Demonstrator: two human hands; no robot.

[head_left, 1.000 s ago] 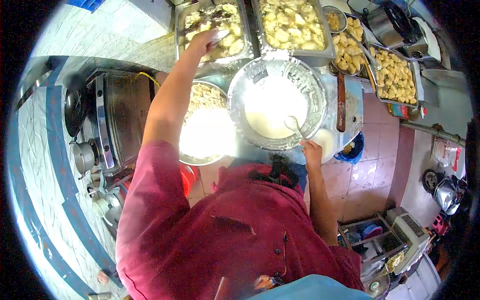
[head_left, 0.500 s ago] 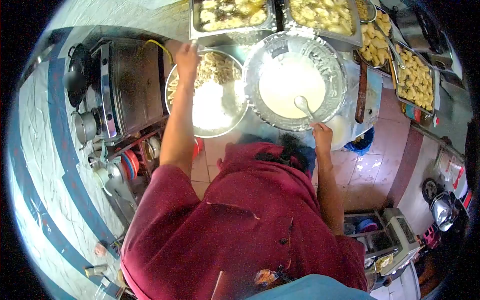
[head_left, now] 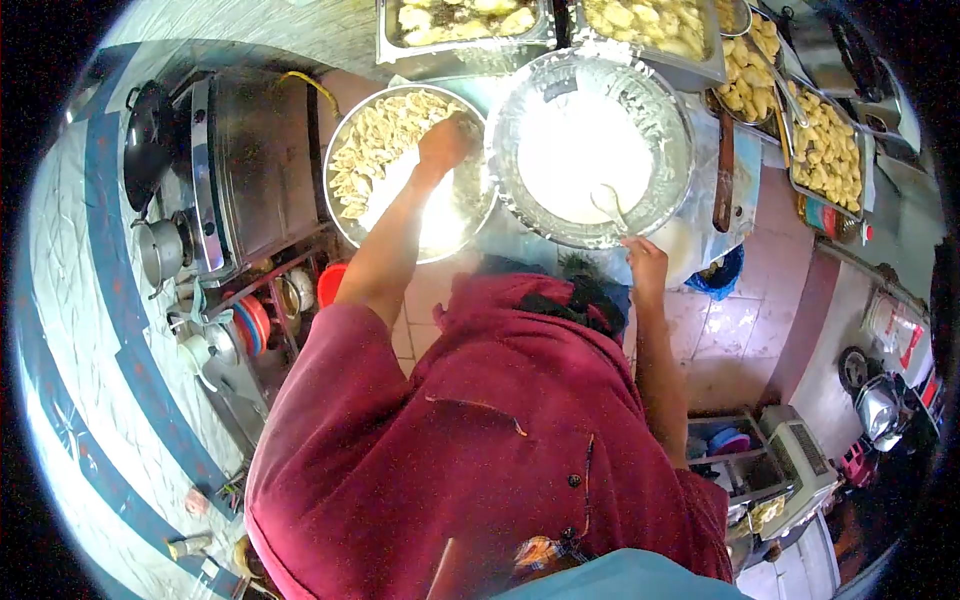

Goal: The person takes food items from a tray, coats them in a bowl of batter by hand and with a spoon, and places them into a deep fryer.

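Your left hand (head_left: pixel 443 147) hangs over the right part of the round basin (head_left: pixel 335 215), knuckles up, fingers pointing down; fingertips hidden, so cannot tell whether they're apart, together or pinched on a piece. Your right hand (head_left: pixel 648 262) is closed around the handle end of a spoon (head_left: pixel 607 203), just outside the near rim of the large bowl (head_left: pixel 668 140). Spoon's long axis slants forward and a little left from that hand, its head over the white mixture (head_left: pixel 575 165), glare washing out detail there. Pale pieces (head_left: pixel 385 140) lie heaped in the basin, mostly left of your left hand and beyond it; your left hand is much the nearer to them. Key relation, by my reading: basin and bowl sit side by side, rims touching or nearly so, with your left hand on the basin's bowl-facing side and the mixture directly to its right. Spoon and left hand thus lie on opposite sides of the mixture. Farther forward, two metal pans: the left pan (head_left: pixel 465 62) beyond the gap between basin and bowl, the right pan (head_left: pixel 700 70) behind the bowl. Far right, a tray (head_left: pixel 828 150) of golden pieces, well apart from both hands.
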